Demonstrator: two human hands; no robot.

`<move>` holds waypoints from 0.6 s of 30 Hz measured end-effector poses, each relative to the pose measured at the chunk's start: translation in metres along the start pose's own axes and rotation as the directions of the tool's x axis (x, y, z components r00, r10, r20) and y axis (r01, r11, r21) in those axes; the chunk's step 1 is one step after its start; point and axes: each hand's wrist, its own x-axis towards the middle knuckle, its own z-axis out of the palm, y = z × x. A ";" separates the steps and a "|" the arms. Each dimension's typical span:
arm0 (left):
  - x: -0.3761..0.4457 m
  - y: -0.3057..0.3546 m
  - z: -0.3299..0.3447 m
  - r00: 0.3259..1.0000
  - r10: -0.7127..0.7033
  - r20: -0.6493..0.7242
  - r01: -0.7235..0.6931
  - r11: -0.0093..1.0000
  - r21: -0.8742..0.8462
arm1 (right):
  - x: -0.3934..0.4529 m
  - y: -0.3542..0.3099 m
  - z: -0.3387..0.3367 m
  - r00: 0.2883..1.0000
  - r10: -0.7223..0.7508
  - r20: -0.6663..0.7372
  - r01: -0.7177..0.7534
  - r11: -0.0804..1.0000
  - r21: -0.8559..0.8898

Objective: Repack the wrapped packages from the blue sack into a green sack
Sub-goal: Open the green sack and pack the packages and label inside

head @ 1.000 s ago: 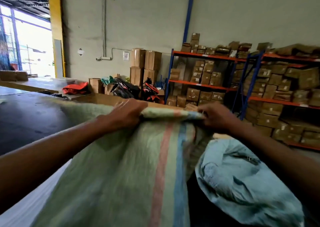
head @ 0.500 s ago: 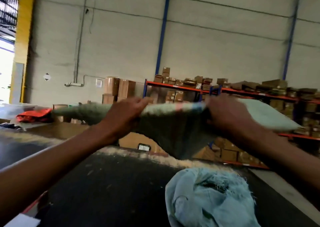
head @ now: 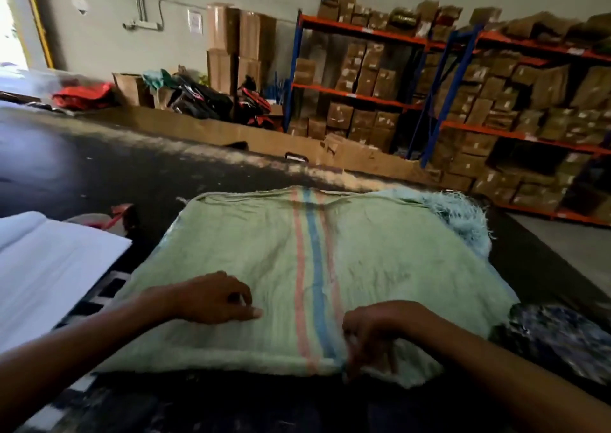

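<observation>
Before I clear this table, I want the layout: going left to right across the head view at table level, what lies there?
White sheet → green sack lying flat, left hand then right hand on it → frayed blue sack at its far right corner.

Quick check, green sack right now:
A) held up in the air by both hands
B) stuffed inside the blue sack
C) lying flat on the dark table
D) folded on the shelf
C: the green sack lies spread flat on the dark table, the left hand on it and the right hand pinching its near edge.
</observation>
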 end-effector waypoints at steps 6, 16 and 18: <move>0.029 -0.053 0.021 0.984 -0.171 0.044 0.165 0.978 0.127 | 0.021 0.010 -0.084 0.963 -0.034 -0.269 0.083 0.982 0.170; 0.044 -0.079 0.007 0.979 -0.203 0.019 0.200 0.975 0.096 | 0.105 0.035 -0.115 0.444 -0.043 -0.895 -0.234 0.959 -0.162; 0.050 -0.071 -0.006 0.966 -0.257 0.031 0.250 0.957 0.145 | 0.094 0.028 -0.124 0.358 -0.136 -0.924 -0.263 0.935 -0.239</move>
